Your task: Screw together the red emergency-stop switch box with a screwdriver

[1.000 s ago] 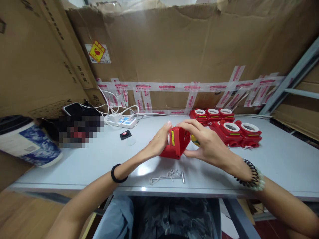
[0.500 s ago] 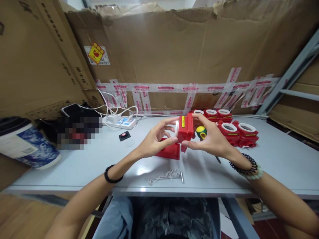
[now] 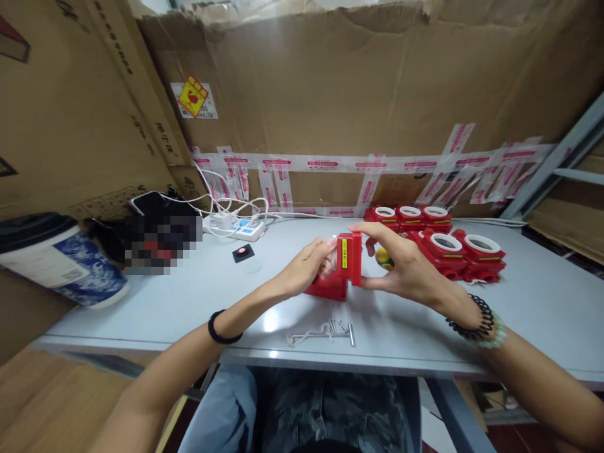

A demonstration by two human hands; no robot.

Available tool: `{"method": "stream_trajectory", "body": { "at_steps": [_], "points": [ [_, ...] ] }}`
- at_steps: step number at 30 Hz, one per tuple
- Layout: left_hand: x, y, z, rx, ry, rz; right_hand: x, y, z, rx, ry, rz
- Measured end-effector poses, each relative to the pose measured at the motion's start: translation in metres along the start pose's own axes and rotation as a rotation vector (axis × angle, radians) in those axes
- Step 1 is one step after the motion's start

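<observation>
A red housing with a yellow label is held up sideways above the desk, its white ring facing left. My left hand is closed at the ring side, fingers curled against it. My right hand grips the housing's right edge between thumb and fingers. Behind and below the housing, another red part lies on the desk. A yellow-green screwdriver handle shows partly behind my right hand. Nearer the front edge lie several screws and a metal T-shaped tool with a whitish strand.
Several red housings with white rings stand at the back right. A power strip with white cables, a black square piece and a clear disc are left of centre. A large cup stands far left. Cardboard walls the back.
My left fingers have curled in at the white ring. The housing has turned slightly, and my right hand has shifted to its right edge. The whole view has moved a little.
</observation>
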State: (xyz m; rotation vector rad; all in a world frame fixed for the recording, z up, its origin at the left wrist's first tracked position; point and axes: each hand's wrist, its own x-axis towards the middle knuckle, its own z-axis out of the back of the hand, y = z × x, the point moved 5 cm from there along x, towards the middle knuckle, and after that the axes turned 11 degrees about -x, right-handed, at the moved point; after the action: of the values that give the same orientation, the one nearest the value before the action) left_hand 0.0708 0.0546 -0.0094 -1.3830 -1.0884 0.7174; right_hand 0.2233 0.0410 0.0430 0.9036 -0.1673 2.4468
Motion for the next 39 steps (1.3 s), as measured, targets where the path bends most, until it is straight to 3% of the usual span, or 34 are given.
{"method": "stream_trajectory", "body": {
  "at_steps": [4, 7, 11, 14, 17, 22, 26, 33, 39],
  "points": [
    [0.001, 0.007, -0.004, -0.061, 0.026, 0.149, -0.002, 0.005, -0.004, -0.121, 0.03, 0.108],
    [0.001, 0.01, 0.003, 0.071, -0.014, 0.175, -0.003, 0.007, -0.006, -0.156, 0.045, 0.131],
    [-0.004, -0.006, 0.011, 0.289, -0.112, -0.118, -0.001, 0.003, -0.004, -0.07, 0.021, 0.069],
    [-0.01, -0.022, 0.004, 0.274, -0.015, -0.35, 0.0, -0.002, 0.001, -0.041, -0.035, -0.022],
    [-0.012, -0.03, -0.002, 0.231, 0.124, -0.438, 0.0, -0.005, 0.005, -0.033, -0.077, -0.092],
    [-0.007, -0.03, 0.002, 0.13, 0.198, -0.342, -0.001, -0.011, 0.004, 0.077, -0.06, -0.162],
    [-0.004, -0.027, 0.007, 0.089, 0.165, -0.261, -0.001, -0.014, 0.003, 0.108, -0.045, -0.178],
    [0.0, -0.015, 0.01, 0.091, -0.046, -0.095, 0.0, -0.001, 0.002, -0.042, -0.075, 0.015],
    [-0.001, -0.01, 0.005, 0.042, 0.014, 0.031, -0.003, 0.006, -0.002, -0.211, -0.106, 0.125]
  ]
}}
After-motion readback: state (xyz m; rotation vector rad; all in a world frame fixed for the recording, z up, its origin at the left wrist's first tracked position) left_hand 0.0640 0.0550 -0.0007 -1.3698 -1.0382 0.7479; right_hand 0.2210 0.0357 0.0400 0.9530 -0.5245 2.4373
